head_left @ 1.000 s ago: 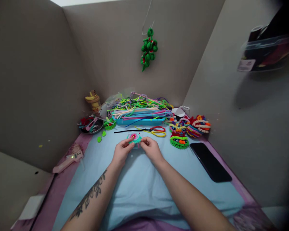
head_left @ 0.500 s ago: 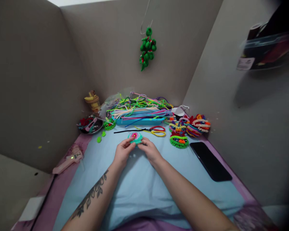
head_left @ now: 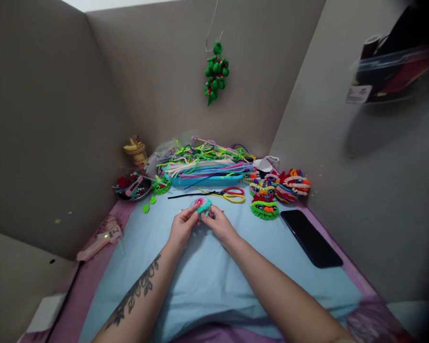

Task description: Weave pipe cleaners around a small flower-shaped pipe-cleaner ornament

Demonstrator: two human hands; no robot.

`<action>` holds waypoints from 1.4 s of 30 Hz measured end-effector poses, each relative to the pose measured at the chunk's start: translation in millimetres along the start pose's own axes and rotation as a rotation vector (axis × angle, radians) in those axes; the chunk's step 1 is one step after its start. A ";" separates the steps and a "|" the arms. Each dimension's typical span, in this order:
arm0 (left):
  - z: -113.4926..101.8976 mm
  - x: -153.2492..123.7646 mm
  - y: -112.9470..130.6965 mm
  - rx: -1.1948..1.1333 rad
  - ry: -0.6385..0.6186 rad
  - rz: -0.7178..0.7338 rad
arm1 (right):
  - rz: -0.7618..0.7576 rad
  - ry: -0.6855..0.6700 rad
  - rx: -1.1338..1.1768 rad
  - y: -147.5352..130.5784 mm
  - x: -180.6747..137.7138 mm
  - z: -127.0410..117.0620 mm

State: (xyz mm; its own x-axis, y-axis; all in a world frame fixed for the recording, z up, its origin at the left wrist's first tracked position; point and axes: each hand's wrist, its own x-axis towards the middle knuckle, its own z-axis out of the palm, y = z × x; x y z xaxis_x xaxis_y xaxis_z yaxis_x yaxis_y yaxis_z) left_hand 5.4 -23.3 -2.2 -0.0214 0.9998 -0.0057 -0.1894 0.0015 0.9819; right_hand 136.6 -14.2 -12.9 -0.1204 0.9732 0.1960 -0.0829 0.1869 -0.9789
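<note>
Between my fingertips is a small pipe-cleaner coil (head_left: 205, 205), turquoise outside with lilac, pink and a yellow spot within. My left hand (head_left: 183, 227) pinches its left side between thumb and fingers. My right hand (head_left: 220, 226) grips the right edge, where a short turquoise bit points down. The underside of the coil is hidden. Just beyond lie scissors (head_left: 235, 195) with red and yellow handles and a black pipe cleaner (head_left: 184, 196) by the blades.
Behind stands a blue tray (head_left: 203, 181) heaped with pipe cleaners (head_left: 214, 166). On the right are fuzzy colourful figures (head_left: 264, 209) and a black phone (head_left: 311, 238). To the left lie a pink glue gun (head_left: 102, 243), green pieces (head_left: 146, 208) and a metal bowl (head_left: 143, 193). Grey walls enclose the table.
The coil has tilted and turned in my fingers, and a short turquoise bit now shows by my right thumb. The view has shifted slightly; other things lie as before.
</note>
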 end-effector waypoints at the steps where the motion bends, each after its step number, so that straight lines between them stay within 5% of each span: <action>1: 0.2 -0.1 1.0 0.002 0.022 0.005 | -0.037 0.051 -0.084 0.4 -0.6 0.0; 5: 0.7 -0.3 3.8 0.015 0.067 0.022 | -0.205 0.320 -0.347 -2.7 -5.2 1.1; 8: 1.1 -0.7 4.1 0.018 0.064 0.027 | -0.341 0.396 -0.460 -8.6 -8.7 1.0; 20: 3.5 -1.7 0.0 0.144 0.109 0.163 | -0.512 0.118 -0.494 -12.6 -16.8 4.3; 23: 1.9 -1.2 0.3 0.142 0.144 0.175 | -0.452 0.099 -0.455 -13.3 -14.4 2.1; 31: 1.9 -3.1 1.7 0.156 0.143 0.204 | -0.154 0.321 -0.183 -2.0 -1.9 -2.9; 42: 5.0 -6.0 1.8 0.222 0.091 0.181 | -0.113 0.318 -0.139 -0.8 3.4 -6.4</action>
State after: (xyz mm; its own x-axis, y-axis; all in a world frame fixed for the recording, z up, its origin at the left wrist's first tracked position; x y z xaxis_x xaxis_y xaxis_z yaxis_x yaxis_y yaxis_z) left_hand 10.2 -29.2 0.5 -0.1251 0.9781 0.1660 0.0447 -0.1616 0.9858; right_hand 142.6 -10.2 -11.8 0.1976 0.9342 0.2969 0.0595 0.2909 -0.9549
